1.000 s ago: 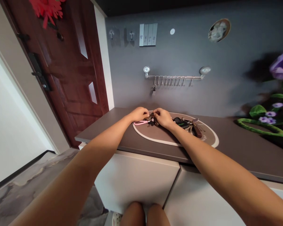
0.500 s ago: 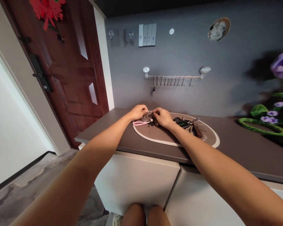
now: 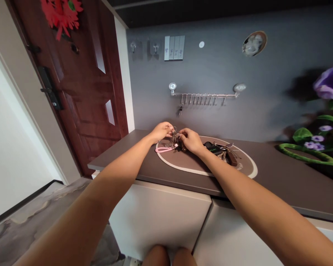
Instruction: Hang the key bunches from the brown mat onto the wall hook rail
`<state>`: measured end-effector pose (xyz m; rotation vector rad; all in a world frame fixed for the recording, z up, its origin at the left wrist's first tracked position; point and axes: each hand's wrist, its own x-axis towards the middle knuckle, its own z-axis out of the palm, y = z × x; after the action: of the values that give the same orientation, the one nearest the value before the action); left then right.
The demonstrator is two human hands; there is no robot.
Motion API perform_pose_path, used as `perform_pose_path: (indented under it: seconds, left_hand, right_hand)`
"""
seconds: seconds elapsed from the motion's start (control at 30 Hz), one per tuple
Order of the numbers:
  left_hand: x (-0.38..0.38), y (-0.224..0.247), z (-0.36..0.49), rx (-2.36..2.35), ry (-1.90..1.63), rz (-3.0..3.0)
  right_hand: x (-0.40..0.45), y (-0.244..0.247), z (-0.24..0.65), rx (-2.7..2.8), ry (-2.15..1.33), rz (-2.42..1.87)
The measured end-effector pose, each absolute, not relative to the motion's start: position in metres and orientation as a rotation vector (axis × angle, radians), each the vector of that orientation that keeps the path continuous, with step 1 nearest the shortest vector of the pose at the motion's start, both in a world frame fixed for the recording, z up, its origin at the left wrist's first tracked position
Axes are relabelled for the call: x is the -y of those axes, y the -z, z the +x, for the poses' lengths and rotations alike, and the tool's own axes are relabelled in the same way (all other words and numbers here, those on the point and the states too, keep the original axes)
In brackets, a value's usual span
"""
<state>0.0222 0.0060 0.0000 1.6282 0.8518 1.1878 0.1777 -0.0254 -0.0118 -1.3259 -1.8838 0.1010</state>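
Left hand (image 3: 162,132) pinches my keys (image 3: 174,137), likely light, rigid, best held by the ring (image 3: 175,127); right hand (image 3: 192,140), three o'clock, curled, grip unclear.

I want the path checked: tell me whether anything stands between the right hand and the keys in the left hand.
Nothing visible stands between the right hand and the keys in the left hand; only a small gap shows. The pink strap lies on the mat, off that line.
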Motion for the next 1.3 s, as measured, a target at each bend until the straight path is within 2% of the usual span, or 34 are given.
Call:
perform_pose_path:
  seconds: [0.33, 0.8, 1.3]
  left_hand:
    - [-0.0052, -0.0001, 0.0192, -0.637, -1.113, 1.593]
    - [-0.0064, 0.0027, 0.02, -0.616, -1.095, 1.652]
    - [-0.0046, 0.0014, 0.0223, -0.695, -1.067, 1.762]
  right_hand:
    - [0.0258, 0.0075, 0.1769, 1.844, -0.063, -1.15]
    - [0.0235, 0.0098, 0.1802, 1.81, -0.066, -1.101]
    - [0.0263, 0.0113, 0.1845, 1.723, -0.221, -1.127]
